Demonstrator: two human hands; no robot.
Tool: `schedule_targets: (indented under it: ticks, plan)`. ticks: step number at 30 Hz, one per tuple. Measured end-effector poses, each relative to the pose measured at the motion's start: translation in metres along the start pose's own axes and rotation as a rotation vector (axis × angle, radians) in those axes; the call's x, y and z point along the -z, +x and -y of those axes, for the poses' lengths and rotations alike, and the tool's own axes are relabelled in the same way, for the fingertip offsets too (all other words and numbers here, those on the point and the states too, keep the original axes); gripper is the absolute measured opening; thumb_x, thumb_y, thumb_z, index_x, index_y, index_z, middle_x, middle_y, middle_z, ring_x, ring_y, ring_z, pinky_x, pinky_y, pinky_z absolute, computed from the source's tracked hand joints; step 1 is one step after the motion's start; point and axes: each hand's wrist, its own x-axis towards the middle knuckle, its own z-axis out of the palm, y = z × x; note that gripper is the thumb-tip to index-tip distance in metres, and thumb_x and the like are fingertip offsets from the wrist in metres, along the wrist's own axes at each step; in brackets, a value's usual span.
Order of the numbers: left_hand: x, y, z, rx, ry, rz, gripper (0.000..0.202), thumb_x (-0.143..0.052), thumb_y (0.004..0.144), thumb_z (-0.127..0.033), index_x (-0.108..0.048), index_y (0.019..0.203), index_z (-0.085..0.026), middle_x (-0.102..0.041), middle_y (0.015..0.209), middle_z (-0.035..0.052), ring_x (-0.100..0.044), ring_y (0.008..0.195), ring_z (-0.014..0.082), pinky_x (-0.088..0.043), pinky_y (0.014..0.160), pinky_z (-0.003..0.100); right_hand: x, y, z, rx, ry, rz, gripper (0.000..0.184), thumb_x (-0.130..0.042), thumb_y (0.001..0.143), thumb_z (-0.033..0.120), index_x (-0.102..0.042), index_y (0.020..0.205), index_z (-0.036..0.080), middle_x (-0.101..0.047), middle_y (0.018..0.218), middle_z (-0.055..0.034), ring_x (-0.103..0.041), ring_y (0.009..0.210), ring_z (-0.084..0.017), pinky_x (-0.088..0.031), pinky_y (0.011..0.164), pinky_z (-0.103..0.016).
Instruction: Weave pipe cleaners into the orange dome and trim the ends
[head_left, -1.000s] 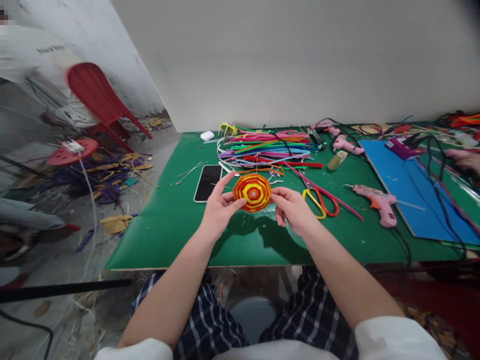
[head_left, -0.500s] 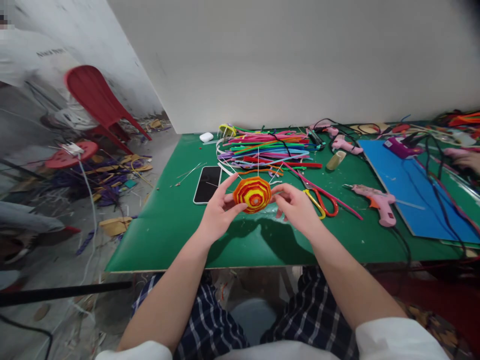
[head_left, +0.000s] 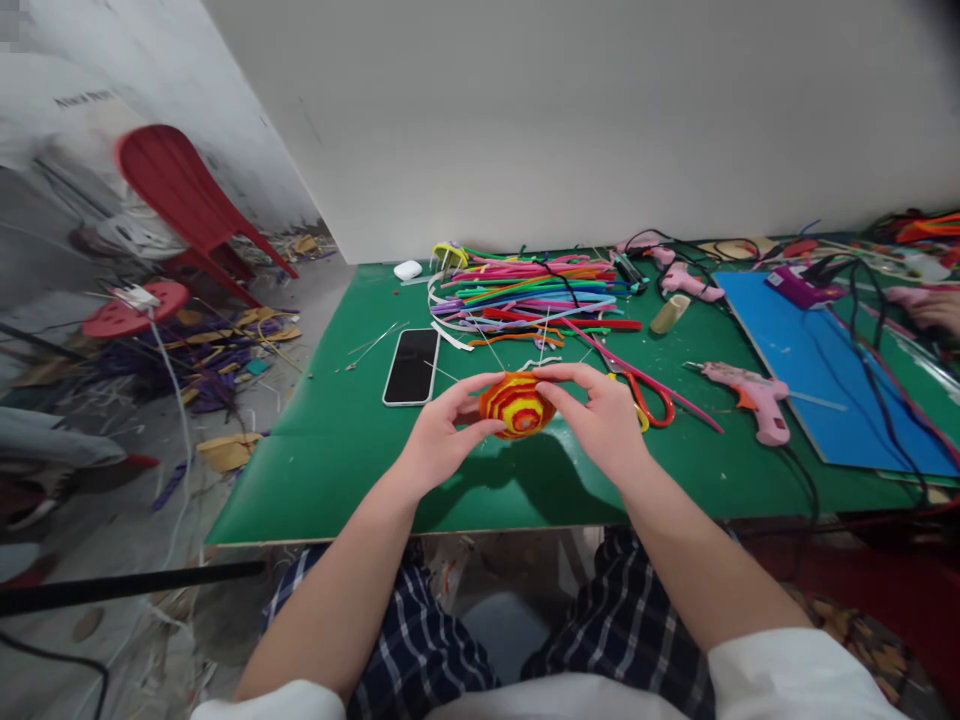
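A woven disc point(head_left: 516, 404) of orange, red and yellow rings, with thin wire spokes sticking out, is held just above the green table point(head_left: 330, 440). My left hand point(head_left: 442, 432) grips its left edge, thumb underneath and fingers curled over the top. My right hand point(head_left: 596, 418) pinches its right edge from above. Both hands press the rim, and the disc looks cupped or tilted away from me.
A black phone point(head_left: 412, 365) lies left of the hands. Behind is a heap of coloured pipe cleaners point(head_left: 525, 295). Scissors point(head_left: 649, 400), pink glue guns point(head_left: 746, 395) and a blue mat point(head_left: 817, 360) lie to the right. A red chair point(head_left: 180, 200) stands on the littered floor at left. Another person's hand point(head_left: 934, 312) is at far right.
The disc, facing me flat one second ago, is now tilted and cupped. Both hands have closed further round its rim and dropped slightly.
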Motion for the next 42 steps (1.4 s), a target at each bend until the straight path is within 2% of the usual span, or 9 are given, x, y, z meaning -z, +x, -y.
schedule_targets:
  ticks: [11,22,24,28,30,33,36,39,42]
  plan:
    - [0.000,-0.002,-0.004,-0.035,0.122,-0.006,0.044,-0.063,0.072,-0.022,-0.052,0.114,-0.022,-0.066,0.094,0.0042,-0.062,0.082,0.0176,-0.051,0.076,0.031,-0.002,0.002,0.000,-0.158,0.256,0.013,0.016,-0.060,0.071,0.031,-0.065,0.082,0.020,-0.066,0.085,-0.0023,-0.061,0.080,-0.016,-0.049,0.074,-0.030]
    - [0.002,0.000,0.001,-0.079,0.190,0.017,0.039,-0.061,0.072,-0.025,-0.053,0.110,-0.019,-0.064,0.099,0.0064,-0.062,0.082,0.0167,-0.052,0.072,0.029,-0.003,0.003,-0.004,-0.158,0.284,0.012,0.011,-0.064,0.067,0.027,-0.066,0.075,0.020,-0.067,0.077,-0.0007,-0.061,0.071,-0.014,-0.049,0.066,-0.027]
    - [0.001,-0.002,-0.003,-0.174,0.354,-0.063,0.038,-0.060,0.073,-0.025,-0.053,0.111,-0.020,-0.062,0.102,0.0061,-0.060,0.087,0.0171,-0.050,0.077,0.031,-0.003,0.005,-0.005,-0.168,0.317,-0.013,0.012,-0.064,0.067,0.027,-0.066,0.075,0.020,-0.067,0.077,-0.0011,-0.061,0.071,-0.014,-0.049,0.066,-0.028]
    - [-0.002,-0.008,-0.010,-0.453,0.712,-0.551,0.028,-0.062,0.072,-0.023,-0.060,0.099,-0.021,-0.062,0.095,0.0035,-0.056,0.092,0.0174,-0.043,0.086,0.035,-0.001,0.009,-0.009,-0.228,0.462,-0.166,0.015,-0.066,0.065,0.027,-0.065,0.077,0.019,-0.066,0.074,-0.0011,-0.061,0.068,-0.014,-0.050,0.065,-0.028]
    - [-0.006,-0.010,-0.011,-0.421,0.707,-0.634,0.028,-0.061,0.073,-0.023,-0.058,0.101,-0.022,-0.063,0.088,0.0021,-0.058,0.085,0.0156,-0.046,0.080,0.032,-0.001,0.011,-0.012,-0.285,0.532,-0.218,0.018,-0.067,0.064,0.028,-0.063,0.078,0.019,-0.066,0.072,-0.0008,-0.061,0.067,-0.014,-0.051,0.060,-0.027]
    - [-0.013,-0.008,-0.006,-0.211,0.534,-0.494,0.046,-0.060,0.074,-0.028,-0.046,0.118,-0.022,-0.062,0.097,0.0044,-0.059,0.087,0.0167,-0.047,0.077,0.031,-0.007,0.009,-0.013,-0.343,0.581,-0.228,0.020,-0.068,0.063,0.030,-0.062,0.079,0.019,-0.065,0.072,-0.0010,-0.061,0.066,-0.014,-0.051,0.055,-0.026]
    - [-0.018,-0.001,0.000,-0.118,0.320,-0.394,0.063,-0.062,0.072,-0.030,-0.034,0.127,-0.022,-0.060,0.102,0.0070,-0.057,0.095,0.0189,-0.045,0.083,0.034,-0.016,0.005,-0.011,-0.346,0.574,-0.193,0.022,-0.067,0.064,0.032,-0.060,0.080,0.019,-0.065,0.077,-0.0019,-0.061,0.070,-0.015,-0.052,0.058,-0.027]
    - [-0.016,0.003,0.002,-0.117,0.203,-0.360,0.062,-0.064,0.070,-0.028,-0.037,0.125,-0.021,-0.059,0.104,0.0076,-0.057,0.094,0.0190,-0.045,0.084,0.034,-0.019,0.002,-0.007,-0.354,0.541,-0.058,0.022,-0.062,0.069,0.034,-0.058,0.086,0.020,-0.065,0.084,-0.0022,-0.062,0.073,-0.015,-0.053,0.058,-0.028]
    - [-0.004,0.004,-0.002,-0.088,0.103,-0.259,0.054,-0.066,0.068,-0.026,-0.047,0.118,-0.019,-0.058,0.109,0.0083,-0.056,0.096,0.0195,-0.045,0.084,0.033,-0.004,-0.001,0.006,-0.274,0.317,0.120,0.022,-0.058,0.073,0.033,-0.060,0.091,0.022,-0.065,0.083,-0.0018,-0.063,0.071,-0.015,-0.052,0.053,-0.025]
